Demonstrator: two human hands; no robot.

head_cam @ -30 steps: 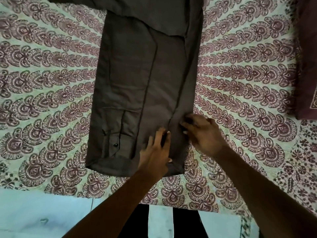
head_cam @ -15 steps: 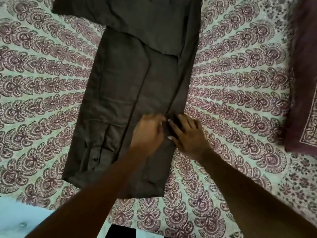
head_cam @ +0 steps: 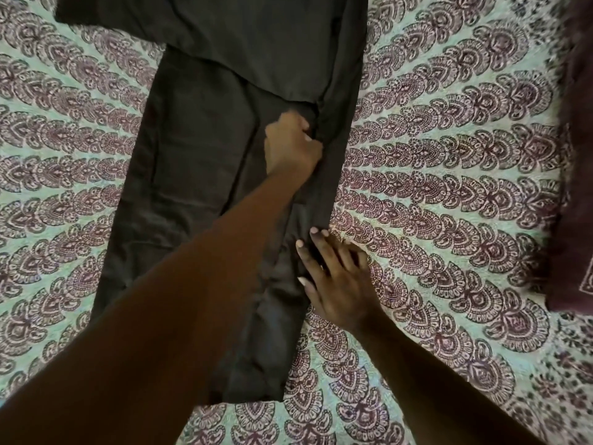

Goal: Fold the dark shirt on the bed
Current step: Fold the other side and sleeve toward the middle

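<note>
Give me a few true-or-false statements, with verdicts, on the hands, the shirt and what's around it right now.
1. The right hand lies with straight fingers on the right edge of the dark shirt. True.
2. The left hand is nearer the person than the right hand. False: it is farther up the shirt, fingers curled at a fold.
3. The bedsheet is plain white. False: it is patterned.
4. A maroon cloth lies at the sheet's right side. True.
</note>
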